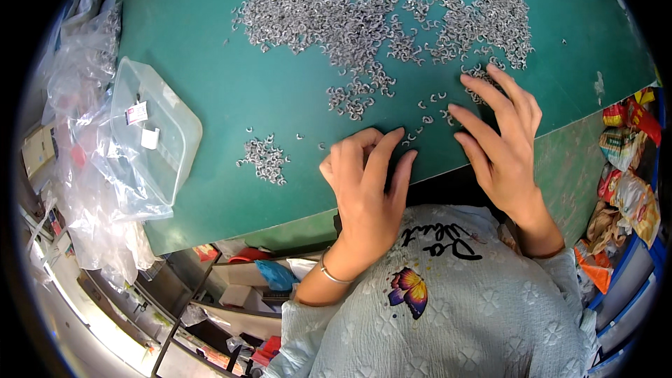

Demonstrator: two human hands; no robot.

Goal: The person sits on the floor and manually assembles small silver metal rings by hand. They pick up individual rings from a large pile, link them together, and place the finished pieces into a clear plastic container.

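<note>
A large heap of small grey C-shaped metal pieces covers the far part of the green tabletop. My left hand rests at the near edge, its index finger and thumb apart beside a few loose pieces; its other fingers bend under and their tips are hidden. Spread above the table, my right hand has its fingertips at a small cluster of the same pieces and by scattered ones. Nothing shows gripped in either hand. A separate little pile of pieces lies left of my left hand.
At the left stands a clear plastic tub with small labels, beside crumpled clear plastic bags. Shelves with mixed goods are below the table's near left edge. Colourful packages fill a blue rack at the right.
</note>
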